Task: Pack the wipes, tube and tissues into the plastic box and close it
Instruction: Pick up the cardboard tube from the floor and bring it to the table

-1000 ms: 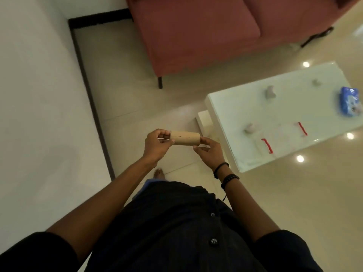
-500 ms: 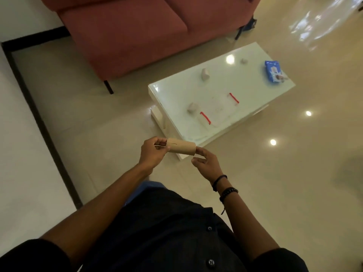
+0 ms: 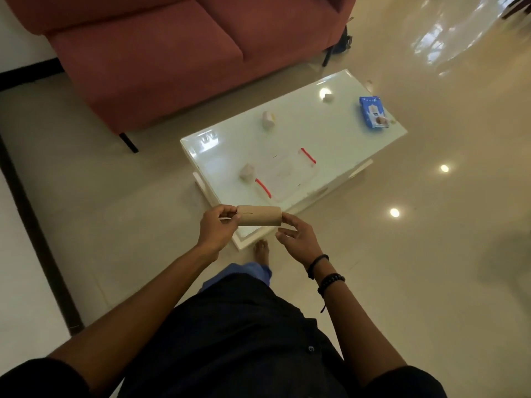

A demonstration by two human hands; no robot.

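Observation:
I stand in front of a white glossy low table (image 3: 339, 139). My left hand (image 3: 218, 228) grips one end of a brown cardboard tube (image 3: 260, 215), held level. My right hand (image 3: 297, 239) touches the tube's other end with its fingertips, fingers loosely spread. A clear plastic box (image 3: 283, 175) with red latches lies on the table's near part, hard to make out. A blue wipes pack (image 3: 372, 112) lies at the far right corner. Three crumpled white tissues sit on the table: one (image 3: 247, 173) beside the box, one (image 3: 268, 119) mid-table, one (image 3: 328, 97) at the back.
A dark red sofa (image 3: 178, 50) stands behind the table. Shiny beige floor tiles (image 3: 431, 239) surround it, with a white wall and a black skirting strip (image 3: 37, 231) to my left. My bare foot (image 3: 261, 249) is close to the table's near corner.
The view has swung right and I have come closer to the table, which now lies straight ahead. The tube stays between both hands; my right fingers have opened somewhat.

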